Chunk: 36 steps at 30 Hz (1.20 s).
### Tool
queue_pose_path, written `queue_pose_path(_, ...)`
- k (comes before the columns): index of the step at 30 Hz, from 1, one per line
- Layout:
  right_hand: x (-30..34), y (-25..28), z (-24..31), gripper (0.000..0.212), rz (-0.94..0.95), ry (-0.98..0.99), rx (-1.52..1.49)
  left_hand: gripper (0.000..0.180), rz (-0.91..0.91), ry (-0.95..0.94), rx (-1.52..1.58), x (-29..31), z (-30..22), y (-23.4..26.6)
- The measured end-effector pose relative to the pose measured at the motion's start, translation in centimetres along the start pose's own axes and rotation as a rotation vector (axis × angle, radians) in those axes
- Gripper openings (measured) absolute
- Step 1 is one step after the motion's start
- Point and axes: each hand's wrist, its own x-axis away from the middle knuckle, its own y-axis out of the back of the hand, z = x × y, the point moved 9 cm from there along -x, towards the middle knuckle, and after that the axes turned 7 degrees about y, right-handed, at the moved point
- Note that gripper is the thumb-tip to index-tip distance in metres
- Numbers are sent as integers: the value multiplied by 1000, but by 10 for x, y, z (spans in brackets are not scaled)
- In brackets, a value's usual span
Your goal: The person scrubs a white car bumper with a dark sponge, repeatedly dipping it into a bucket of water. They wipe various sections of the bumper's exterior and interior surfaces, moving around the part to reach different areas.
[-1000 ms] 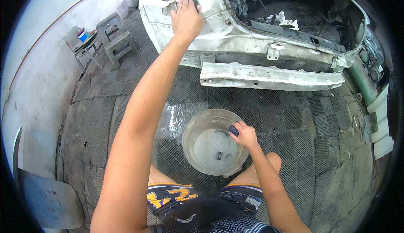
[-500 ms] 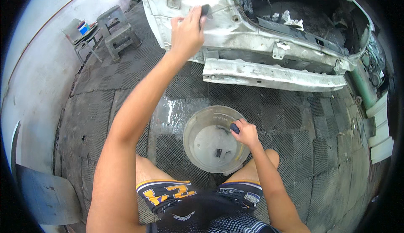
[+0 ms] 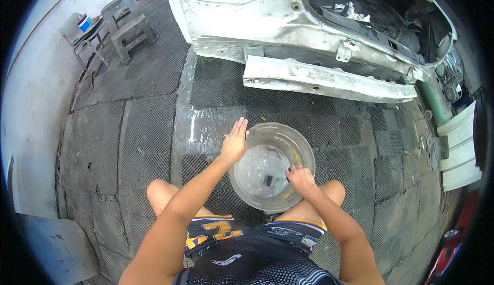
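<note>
Between my knees stands a round grey tub (image 3: 306,148) with cloudy water in its bottom. A small dark rectangular piece (image 3: 268,181) lies in the water. My left hand (image 3: 235,142) is at the tub's left rim, its fingers long and held together. It grips a dark flat block, mostly hidden behind the fingers. Over the tub's right inner wall, my right hand (image 3: 302,180) is closed on a small dark lump (image 3: 289,171), which looks like a sponge and is largely covered by the fingers.
A bare whitish car body shell (image 3: 242,22) stands ahead, with a long metal sill panel (image 3: 329,81) at its lower side. Wet dark rubber matting (image 3: 206,125) covers the floor. Grey chairs (image 3: 126,25) stand far left. A green cylinder (image 3: 437,105) and white ribbed panel (image 3: 458,146) are right.
My left hand has come down from the car body to the tub's left rim with the dark block. My right hand has dropped lower along the tub's right side. The view has shifted slightly.
</note>
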Motion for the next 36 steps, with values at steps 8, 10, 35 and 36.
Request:
queue_pose_path(8,-119,-131,-29,51,576,-219,-459,53,-18,76,-51,4,26,3)
queue_pose_path(10,-137,-181,-50,49,294,-528,-516,53,-18,75,-43,-4,12,1)
queue_pose_path(35,-158,640,-86,19,-1126,130,272,36,-736,-194,605,-176,-210,344)
queue_pose_path(36,-176,660,-78,18,-1017,82,379,36,-914,-267,313,-180,-212,351)
